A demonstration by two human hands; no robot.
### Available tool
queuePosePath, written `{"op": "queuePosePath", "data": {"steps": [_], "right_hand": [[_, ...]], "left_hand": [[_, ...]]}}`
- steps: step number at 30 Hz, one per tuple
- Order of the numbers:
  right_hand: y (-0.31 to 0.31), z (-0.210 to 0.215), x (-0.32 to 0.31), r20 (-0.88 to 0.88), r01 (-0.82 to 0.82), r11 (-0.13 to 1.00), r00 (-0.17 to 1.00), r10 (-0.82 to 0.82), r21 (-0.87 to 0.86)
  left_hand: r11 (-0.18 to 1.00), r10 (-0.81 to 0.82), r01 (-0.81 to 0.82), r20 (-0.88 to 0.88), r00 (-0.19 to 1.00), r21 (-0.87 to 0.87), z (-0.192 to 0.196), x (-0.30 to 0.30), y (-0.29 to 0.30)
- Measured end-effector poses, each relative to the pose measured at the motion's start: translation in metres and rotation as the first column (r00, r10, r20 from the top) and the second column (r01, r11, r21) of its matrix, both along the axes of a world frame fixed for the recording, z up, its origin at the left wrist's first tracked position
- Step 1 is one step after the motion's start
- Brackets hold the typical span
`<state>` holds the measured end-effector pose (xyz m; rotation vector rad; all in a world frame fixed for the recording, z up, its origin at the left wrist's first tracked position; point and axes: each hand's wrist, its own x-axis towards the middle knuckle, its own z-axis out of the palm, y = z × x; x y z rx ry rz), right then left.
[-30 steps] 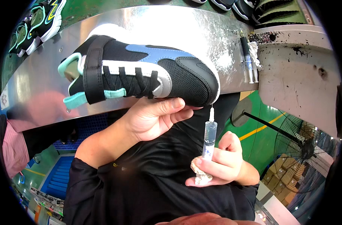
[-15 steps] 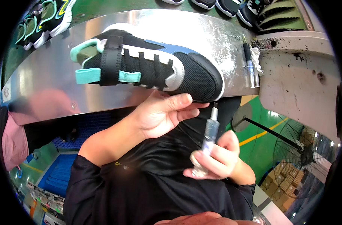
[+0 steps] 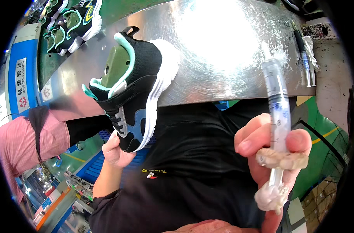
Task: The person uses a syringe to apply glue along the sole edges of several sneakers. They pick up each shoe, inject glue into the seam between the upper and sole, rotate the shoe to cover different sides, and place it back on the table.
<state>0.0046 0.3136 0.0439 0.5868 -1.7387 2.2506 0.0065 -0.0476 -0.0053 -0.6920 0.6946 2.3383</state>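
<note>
While left hand (image 3: 116,152) clamps black-and-blue, white-soled mesh sneaker (image 3: 140,85) by toe near silvery metal bench (image 3: 202,83), right hand (image 3: 258,140) has fingers closed around clear plastic syringe (image 3: 278,105); seemingly positioning step; next move calls for steady sneaker.

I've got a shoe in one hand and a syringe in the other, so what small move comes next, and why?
Probably set the shoe flat on the metal table: your left hand grips it only near the toe, it sits tilted, and your right hand is busy with the syringe, held apart from the shoe.
</note>
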Motion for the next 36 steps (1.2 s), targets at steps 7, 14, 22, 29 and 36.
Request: {"op": "queuePosePath", "data": {"steps": [7,14,22,29,36], "right_hand": [[-0.012,0.009,0.004,0.140,0.111,0.993,0.985,-0.103,-0.048],[-0.023,0.010,-0.008,0.147,0.057,0.995,0.988,-0.046,-0.078],[-0.027,-0.002,-0.010,0.129,0.042,0.987,0.991,-0.022,-0.153],[-0.026,0.002,-0.017,0.135,-0.024,0.992,0.990,0.040,-0.124],[-0.021,-0.002,-0.018,0.126,-0.073,0.992,0.988,0.086,-0.103]], "left_hand": [[1.000,-0.007,0.007,0.050,0.999,0.006,0.000,-0.005,-0.006],[1.000,-0.002,0.002,0.038,0.999,-0.011,-0.001,-0.009,-0.005],[0.999,-0.001,0.002,0.022,1.000,-0.053,0.001,-0.011,-0.004],[0.992,-0.014,0.015,0.014,1.000,-0.125,-0.002,-0.005,-0.010],[0.996,-0.012,0.011,-0.010,1.000,-0.087,0.000,-0.009,-0.010]]}}
